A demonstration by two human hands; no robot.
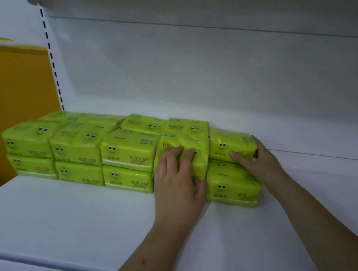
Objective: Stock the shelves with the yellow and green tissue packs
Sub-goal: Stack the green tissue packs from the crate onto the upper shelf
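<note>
Across the white shelf (67, 223), bare board in front and right of the stacked green tissue packs (129, 151), back wall close behind. Left hand (178, 181) flat, fingers spread, pressing the front of a tilted pack (184, 143). Right hand (260, 161) cupped round the top right pack (230, 145), thumb in front. Both forearms reaching forward.
</note>
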